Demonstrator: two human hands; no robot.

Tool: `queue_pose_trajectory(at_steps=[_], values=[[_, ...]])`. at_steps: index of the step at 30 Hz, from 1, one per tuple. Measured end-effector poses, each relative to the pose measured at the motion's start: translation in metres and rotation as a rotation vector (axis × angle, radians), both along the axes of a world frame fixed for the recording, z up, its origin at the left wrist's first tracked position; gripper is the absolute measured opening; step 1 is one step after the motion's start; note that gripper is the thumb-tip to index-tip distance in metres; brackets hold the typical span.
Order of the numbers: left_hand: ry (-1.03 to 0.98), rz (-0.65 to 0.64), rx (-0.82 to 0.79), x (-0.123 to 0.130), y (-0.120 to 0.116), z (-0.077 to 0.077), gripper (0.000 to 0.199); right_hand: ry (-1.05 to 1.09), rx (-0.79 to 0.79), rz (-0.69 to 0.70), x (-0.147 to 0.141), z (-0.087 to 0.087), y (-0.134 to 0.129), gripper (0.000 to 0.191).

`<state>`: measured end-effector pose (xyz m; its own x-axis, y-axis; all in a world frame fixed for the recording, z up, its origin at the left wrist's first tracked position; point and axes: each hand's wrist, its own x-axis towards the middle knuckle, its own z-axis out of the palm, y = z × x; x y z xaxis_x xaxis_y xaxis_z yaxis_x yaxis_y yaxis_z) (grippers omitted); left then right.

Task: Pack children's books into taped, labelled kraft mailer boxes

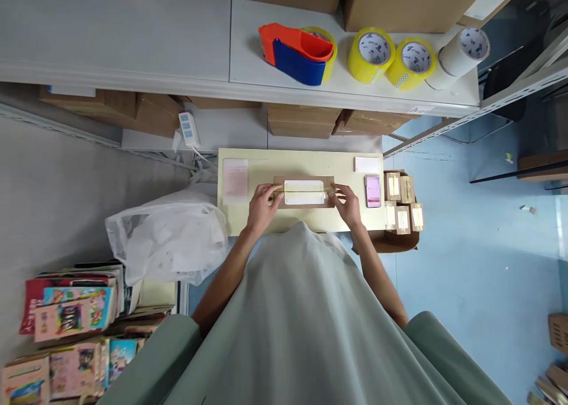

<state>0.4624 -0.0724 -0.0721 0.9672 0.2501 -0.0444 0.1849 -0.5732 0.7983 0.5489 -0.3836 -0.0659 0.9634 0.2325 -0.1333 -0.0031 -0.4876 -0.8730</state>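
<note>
A brown cardboard piece (304,205) with a white label (304,198) lies near the middle of the pale yellow table (261,224). A thin yellowish strip, perhaps tape, runs lengthwise across the label. At the piece's left end, my left hand (262,205) has thumb and fingertips closed on the edge and strip. My right hand (347,205) pinches the opposite end in the same manner. On the table's right side lie a phone (373,191) with a pink screen and a white slip (367,165). A pinkish sheet (235,181) rests at its left.
The shelf (186,44) ahead holds a red-blue tape dispenser (297,56), tape rolls (374,49) and boxes. A carton (399,243) of small boxes stands right of the table; a white plastic bag (173,233) and stacked booklets (71,316) are left.
</note>
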Motion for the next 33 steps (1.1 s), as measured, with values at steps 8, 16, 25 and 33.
queue_pose_trajectory(at_steps=[8, 16, 25, 33], values=[[0.055, 0.196, -0.081, 0.013, -0.007, -0.004, 0.018, 0.044, 0.031, -0.08, 0.005, 0.0, 0.005, 0.051], [0.171, 0.261, -0.096, 0.027, -0.009, -0.006, 0.016, 0.102, 0.029, -0.202, 0.012, -0.014, 0.016, 0.034], [0.177, 0.207, -0.109, 0.026, -0.004, -0.01, 0.019, 0.092, -0.01, -0.177, 0.006, -0.012, 0.016, 0.041], [0.143, 0.216, -0.082, 0.028, -0.008, -0.016, 0.02, 0.113, 0.013, -0.178, 0.009, -0.015, 0.014, 0.047]])
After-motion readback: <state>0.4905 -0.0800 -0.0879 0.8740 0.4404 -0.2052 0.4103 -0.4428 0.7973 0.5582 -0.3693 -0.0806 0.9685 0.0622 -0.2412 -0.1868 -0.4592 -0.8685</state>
